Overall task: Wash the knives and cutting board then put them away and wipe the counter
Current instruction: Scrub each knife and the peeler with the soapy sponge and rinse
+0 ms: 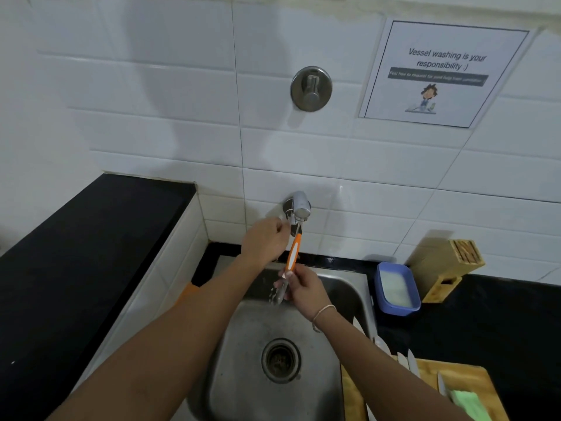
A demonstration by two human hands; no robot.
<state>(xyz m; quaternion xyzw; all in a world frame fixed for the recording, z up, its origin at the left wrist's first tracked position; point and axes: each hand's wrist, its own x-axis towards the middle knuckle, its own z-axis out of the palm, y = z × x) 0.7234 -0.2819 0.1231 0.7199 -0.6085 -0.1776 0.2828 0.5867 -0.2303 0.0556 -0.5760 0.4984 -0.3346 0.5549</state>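
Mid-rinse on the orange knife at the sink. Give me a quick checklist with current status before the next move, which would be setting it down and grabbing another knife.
1. Grip on the orange-handled knife: right hand pinches it near the blade end, ok.
2. Tap control: left hand is at the tap, ok; whether it grips the lever, cannot tell.
3. Water running: splashes below the right hand, ok.
4. Knife clean: blade blurred and hidden, cannot tell.
5. Remaining knives: lying on the cutting board right of the sink, unwashed status cannot tell.
6. Knife block: stands on the counter within view, ok.
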